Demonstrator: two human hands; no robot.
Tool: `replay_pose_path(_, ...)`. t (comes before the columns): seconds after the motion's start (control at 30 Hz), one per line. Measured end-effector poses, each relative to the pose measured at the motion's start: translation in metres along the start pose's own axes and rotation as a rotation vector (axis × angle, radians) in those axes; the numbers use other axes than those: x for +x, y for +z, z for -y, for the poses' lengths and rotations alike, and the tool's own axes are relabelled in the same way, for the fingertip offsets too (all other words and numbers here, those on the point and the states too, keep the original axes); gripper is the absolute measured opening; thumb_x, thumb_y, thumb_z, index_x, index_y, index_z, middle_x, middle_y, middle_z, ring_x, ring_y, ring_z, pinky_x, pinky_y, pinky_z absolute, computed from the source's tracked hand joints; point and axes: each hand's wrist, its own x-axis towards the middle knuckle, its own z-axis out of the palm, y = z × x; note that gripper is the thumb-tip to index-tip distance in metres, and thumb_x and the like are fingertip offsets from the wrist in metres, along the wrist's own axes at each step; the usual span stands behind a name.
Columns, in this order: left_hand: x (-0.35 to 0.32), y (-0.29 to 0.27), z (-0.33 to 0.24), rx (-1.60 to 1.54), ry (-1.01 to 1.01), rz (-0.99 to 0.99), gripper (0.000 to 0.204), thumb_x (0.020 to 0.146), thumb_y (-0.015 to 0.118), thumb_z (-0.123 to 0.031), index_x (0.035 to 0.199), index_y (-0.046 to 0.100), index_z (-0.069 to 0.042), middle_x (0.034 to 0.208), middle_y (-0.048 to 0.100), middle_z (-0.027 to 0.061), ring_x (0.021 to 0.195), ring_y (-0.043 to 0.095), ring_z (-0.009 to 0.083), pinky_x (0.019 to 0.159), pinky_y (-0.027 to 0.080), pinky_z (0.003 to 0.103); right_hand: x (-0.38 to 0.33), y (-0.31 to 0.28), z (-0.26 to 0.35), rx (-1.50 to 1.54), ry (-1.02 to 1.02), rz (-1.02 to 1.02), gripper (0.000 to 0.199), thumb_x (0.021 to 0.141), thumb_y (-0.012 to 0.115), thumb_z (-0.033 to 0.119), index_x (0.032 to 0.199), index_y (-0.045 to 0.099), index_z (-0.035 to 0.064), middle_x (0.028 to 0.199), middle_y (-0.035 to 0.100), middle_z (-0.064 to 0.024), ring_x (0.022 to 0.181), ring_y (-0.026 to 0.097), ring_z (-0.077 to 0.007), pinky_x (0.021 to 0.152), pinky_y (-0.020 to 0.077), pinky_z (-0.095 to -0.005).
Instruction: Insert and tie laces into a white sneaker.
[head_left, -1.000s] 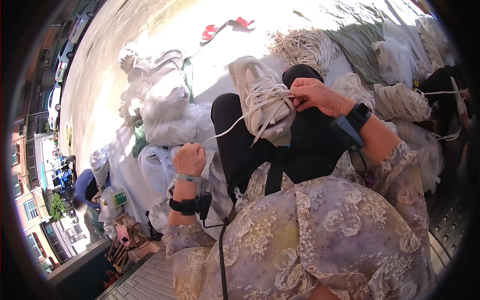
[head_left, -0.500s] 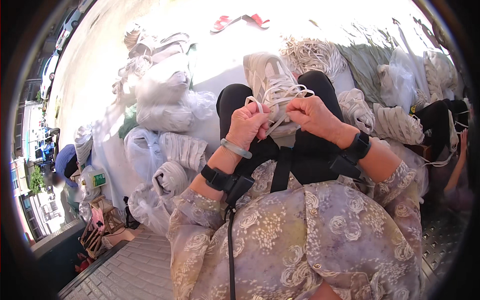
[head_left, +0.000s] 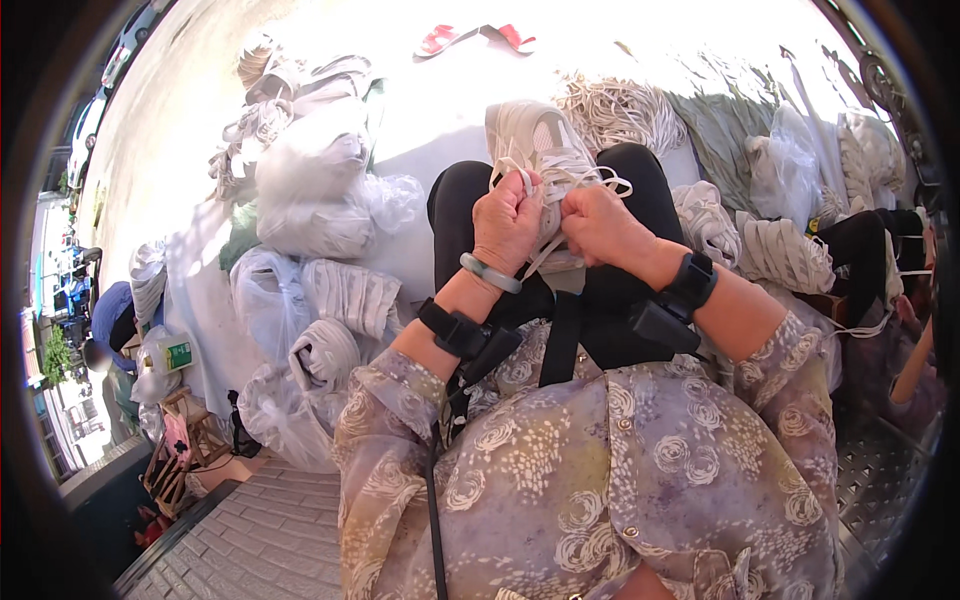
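A beige and white sneaker (head_left: pixel 515 125) rests between my knees, its toe pointing away from me. White shoelaces (head_left: pixel 612 180) cross its front and stick out in loops to the right. My left hand (head_left: pixel 508 215) is closed at the shoe's left side, pinching a lace between thumb and forefinger. Against the lower right of the laces, my right hand (head_left: pixel 600 222) is also closed, fingers curled around a lace that is mostly hidden. One lace end (head_left: pixel 545 255) hangs down between the two hands.
A pile of loose laces (head_left: pixel 640 115) lies beyond my right knee. Bundled shoe parts (head_left: pixel 790 250) sit to the right, near another person's arm (head_left: pixel 912 360). Plastic bags (head_left: pixel 320 215) and rolled pale bundles (head_left: pixel 328 350) stand on the left. Red and white sandals (head_left: pixel 437 40) lie at the far side.
My left hand has risen along the shoe toward the upper laces. The right hand has shifted slightly left and curled tighter, bringing both hands closer together.
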Motion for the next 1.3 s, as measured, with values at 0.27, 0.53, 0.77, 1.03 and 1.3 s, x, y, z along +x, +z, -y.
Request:
replay_pose_path(0.27, 0.004, 0.005, 0.007, -0.018, 0.061, -0.057, 0.011, 0.078, 0.058, -0.005, 0.088, 0.058, -0.001, 0.067, 0.061, 0.0101, 0.06, 0.06, 0.0127, 0.06, 0.047, 0.026, 0.0, 0.004, -0.006, 0.1, -0.028, -0.02, 0.013, 0.076, 0.046, 0.0, 0.076, 0.057, -0.0049, 0.057, 0.058, -0.009, 0.039, 0.054, -0.0139, 0.036, 0.0419, -0.0275)
replay_pose_path(0.53, 0.004, 0.005, 0.005, 0.08, 0.161, -0.062, 0.009, 0.079, 0.055, -0.007, 0.088, 0.057, -0.003, 0.068, 0.06, 0.0151, 0.062, 0.062, 0.0253, 0.059, 0.048, 0.032, 0.0, 0.005, -0.007, 0.166, -0.017, -0.009, 0.013, 0.076, 0.045, -0.001, 0.08, 0.058, -0.0036, 0.058, 0.057, -0.0071, 0.039, 0.053, -0.0123, 0.035, 0.041, -0.0251)
replay_pose_path(0.77, -0.001, 0.0, -0.002, 0.327, 0.357, 0.005, 0.011, 0.081, 0.049, -0.011, 0.09, 0.051, -0.007, 0.068, 0.058, 0.0172, 0.065, 0.059, 0.0363, 0.056, 0.046, 0.043, -0.001, 0.008, -0.006, 0.198, -0.038, 0.006, 0.012, 0.078, 0.045, 0.001, 0.083, 0.056, -0.0025, 0.057, 0.056, -0.0067, 0.039, 0.053, -0.0115, 0.035, 0.0406, -0.0241)
replay_pose_path(1.03, 0.003, -0.001, -0.005, 0.403, 0.238, 0.068, 0.014, 0.081, 0.049, -0.014, 0.094, 0.046, -0.009, 0.069, 0.059, 0.0148, 0.067, 0.059, 0.0366, 0.058, 0.046, 0.044, -0.002, 0.008, -0.003, 0.164, -0.086, -0.022, 0.012, 0.08, 0.043, 0.0, 0.081, 0.054, -0.0026, 0.057, 0.054, -0.0059, 0.039, 0.052, -0.0113, 0.036, 0.0411, -0.0247)
replay_pose_path(1.3, 0.003, 0.005, 0.001, 0.174, 0.071, -0.087, 0.013, 0.08, 0.057, -0.015, 0.085, 0.054, -0.003, 0.064, 0.06, 0.0154, 0.065, 0.061, 0.0335, 0.06, 0.048, 0.038, 0.001, 0.014, -0.01, 0.142, -0.088, -0.02, 0.01, 0.084, 0.046, 0.004, 0.083, 0.055, 0.001, 0.058, 0.054, -0.0031, 0.038, 0.049, -0.0079, 0.034, 0.0395, -0.0211)
